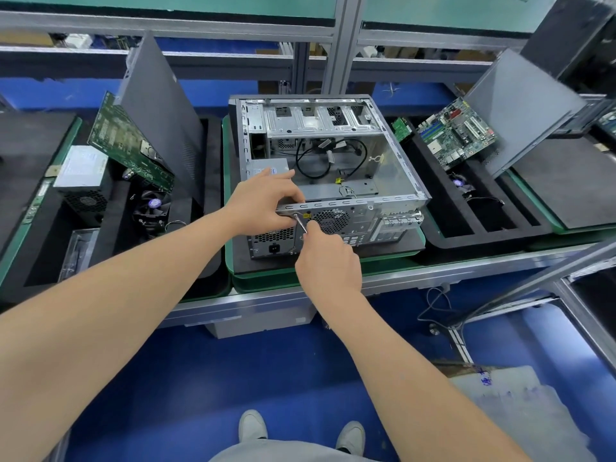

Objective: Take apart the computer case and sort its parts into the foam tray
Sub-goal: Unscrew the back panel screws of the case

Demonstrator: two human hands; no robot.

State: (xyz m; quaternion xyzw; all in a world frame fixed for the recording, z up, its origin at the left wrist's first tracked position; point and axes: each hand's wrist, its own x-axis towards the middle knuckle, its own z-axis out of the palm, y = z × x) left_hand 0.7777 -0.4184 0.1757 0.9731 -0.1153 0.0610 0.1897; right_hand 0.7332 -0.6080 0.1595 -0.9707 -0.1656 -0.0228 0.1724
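Note:
An open grey computer case [393,168] lies on its side on a green-edged pallet in the middle, with its rear panel facing me. Loose black cables [330,155] lie inside, and the power supply [270,165] still sits in its near left corner. My left hand [263,201] grips the case's near top rim above the power supply. My right hand [328,261] holds a thin metal screwdriver [301,223] whose tip meets a screw on the rear panel, right under my left fingers.
A black foam tray [480,228] on the right holds a motherboard [458,131], a fan and a leaning side panel [520,111]. Another foam tray [40,255] on the left holds a power supply, fan, circuit board and side panel. Aluminium frame posts stand behind.

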